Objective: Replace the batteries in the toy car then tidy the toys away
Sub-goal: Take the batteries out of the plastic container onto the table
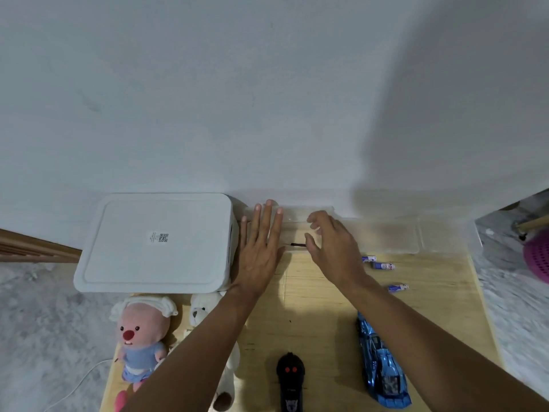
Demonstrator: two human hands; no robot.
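A shiny blue toy car [381, 364] lies on the wooden table at the lower right, under my right forearm. A black remote control [290, 379] sits at the bottom middle. Three blue-and-white batteries [384, 266] lie loose to the right of my right hand. My left hand [261, 248] is flat with fingers spread against a clear plastic box [297, 217] by the wall. My right hand [329, 245] hovers over the same box with fingers curled apart, holding nothing. A thin dark tool [298, 245] lies between the hands.
A white lidded storage bin [157, 242] stands at the back left. A pink plush doll [139, 337] and a white teddy bear [205, 310] lie at the lower left. A second clear container [416, 233] sits at the back right. A pink basket [539, 260] is on the floor.
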